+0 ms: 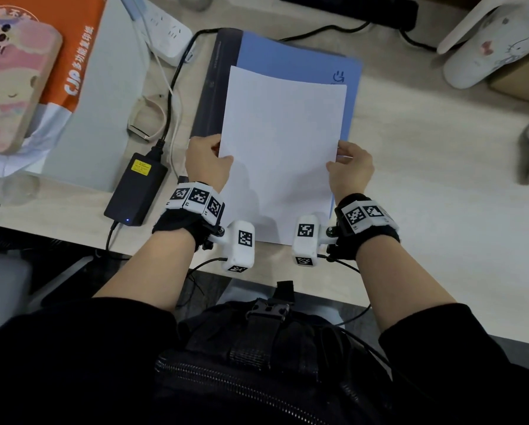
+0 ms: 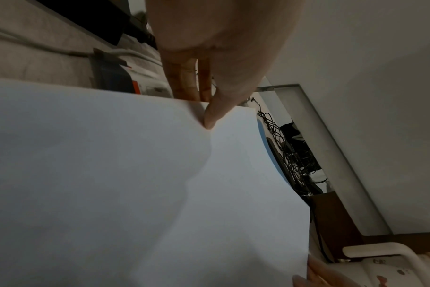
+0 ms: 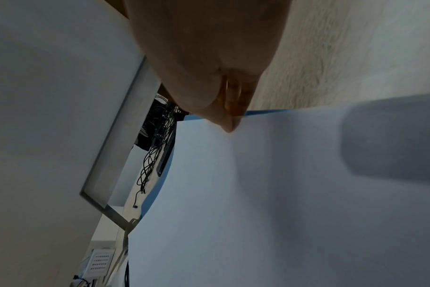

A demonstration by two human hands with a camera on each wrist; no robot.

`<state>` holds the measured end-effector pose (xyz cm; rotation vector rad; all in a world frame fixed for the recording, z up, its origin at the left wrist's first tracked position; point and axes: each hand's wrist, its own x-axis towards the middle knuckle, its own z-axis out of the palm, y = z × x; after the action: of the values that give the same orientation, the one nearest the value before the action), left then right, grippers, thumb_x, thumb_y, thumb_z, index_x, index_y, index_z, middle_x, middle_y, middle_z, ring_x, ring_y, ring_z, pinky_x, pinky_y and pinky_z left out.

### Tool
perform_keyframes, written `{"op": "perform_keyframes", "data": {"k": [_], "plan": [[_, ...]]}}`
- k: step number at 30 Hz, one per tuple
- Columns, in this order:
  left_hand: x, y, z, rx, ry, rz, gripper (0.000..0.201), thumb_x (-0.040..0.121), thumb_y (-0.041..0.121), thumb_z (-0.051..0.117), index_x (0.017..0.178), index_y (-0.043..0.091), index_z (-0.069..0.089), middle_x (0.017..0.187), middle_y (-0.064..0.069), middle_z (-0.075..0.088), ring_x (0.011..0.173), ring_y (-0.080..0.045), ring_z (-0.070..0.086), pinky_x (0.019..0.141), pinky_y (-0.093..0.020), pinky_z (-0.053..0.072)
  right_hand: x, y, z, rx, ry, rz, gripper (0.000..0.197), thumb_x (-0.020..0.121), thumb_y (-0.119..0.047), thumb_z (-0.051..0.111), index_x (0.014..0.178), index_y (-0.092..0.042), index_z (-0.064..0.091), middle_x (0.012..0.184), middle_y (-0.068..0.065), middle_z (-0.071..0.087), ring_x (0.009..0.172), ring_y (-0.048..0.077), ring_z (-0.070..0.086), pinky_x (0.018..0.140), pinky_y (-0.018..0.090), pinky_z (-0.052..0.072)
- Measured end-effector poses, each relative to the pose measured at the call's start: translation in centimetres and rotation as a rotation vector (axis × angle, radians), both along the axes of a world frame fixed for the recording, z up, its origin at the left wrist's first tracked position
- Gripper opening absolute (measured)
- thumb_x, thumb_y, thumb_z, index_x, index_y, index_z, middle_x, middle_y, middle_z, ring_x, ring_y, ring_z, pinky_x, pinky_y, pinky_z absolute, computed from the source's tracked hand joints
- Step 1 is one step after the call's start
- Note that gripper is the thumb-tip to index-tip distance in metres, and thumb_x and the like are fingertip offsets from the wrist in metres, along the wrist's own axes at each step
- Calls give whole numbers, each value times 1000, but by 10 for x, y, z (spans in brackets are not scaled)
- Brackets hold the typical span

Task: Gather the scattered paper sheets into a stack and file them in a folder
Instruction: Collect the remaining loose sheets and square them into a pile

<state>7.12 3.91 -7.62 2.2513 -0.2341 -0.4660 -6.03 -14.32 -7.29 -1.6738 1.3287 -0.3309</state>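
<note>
Fingers [image 2: 187, 81] partly behind paper stack [image 1: 283, 154]

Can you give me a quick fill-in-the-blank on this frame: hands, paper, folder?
1. The stack of white paper is held by ____ hands, the left hand and the right hand, one on each side edge.
2. The folder lying under the paper is ____ in colour.
3. In the left wrist view, the digit pressing on top of the sheet is the ____.

Missing words: both; blue; thumb
</note>
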Motion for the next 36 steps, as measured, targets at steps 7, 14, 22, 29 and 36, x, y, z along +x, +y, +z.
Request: {"op": "perform_keyframes", "data": {"k": [7,14,22,29,36], "plan": [[4,-10,-8,20,50,25,11,71,11,56,70,1,60,78,-16,66,69,-31,59,61,-40,50,5,-2,-5,64,184,101,28,73,2,64,101,4,61,114,18,59,86,31,57,74,33,49],[2,-12,-18,31,44,51,19,65,19,50,67,2,56,84,-20,61,67,-29,50,55,-32,42,14,-4,-1,159,293,139,59,73,-10,75,125,3,50,130,12,48,110,30,55,87,33,48],[4,-11,-10,0,52,41,18,67,6,48,57,-8,42,60,-12,35,58,-20,27,55,-29,21,16,-13,11,256,188,109,30,71,-2,77,97,1,62,97,12,64,92,25,61,78,30,50],[4,-10,-12,-41,92,33,23,66,11,47,65,-12,49,59,-12,45,57,-17,33,54,-28,26,13,-1,17,300,-79,137,52,68,8,74,115,2,55,113,15,64,98,28,62,87,37,53],[1,-12,5,133,190,-17,23,74,9,49,58,2,35,71,-12,42,73,-24,37,69,-26,23,5,-3,24,487,-162,164,49,76,14,66,121,-1,55,112,12,64,100,28,63,91,44,52]]}}
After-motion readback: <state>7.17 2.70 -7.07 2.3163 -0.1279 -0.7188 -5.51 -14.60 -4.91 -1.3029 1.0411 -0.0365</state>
